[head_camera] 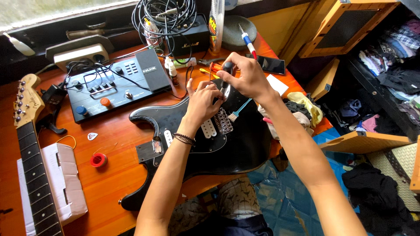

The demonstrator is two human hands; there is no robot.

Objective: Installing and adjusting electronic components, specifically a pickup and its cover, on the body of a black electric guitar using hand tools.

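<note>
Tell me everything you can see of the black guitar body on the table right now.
The guitar body is glossy black, neck removed, lying face up on the orange wooden table, its lower edge overhanging toward the person. It has a black pickguard, white pickups and a metal bridge. The left hand rests near the bridge; the right hand holds a screwdriver upright over it. A small brush lies on it.

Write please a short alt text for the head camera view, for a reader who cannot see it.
Two bare hands work on a black electric guitar body lying on an orange wooden table: the right hand holds a black-handled screwdriver upright, and the left hand steadies its tip near the bridge. A detached guitar neck and a black effects pedal board lie to the left.
</note>
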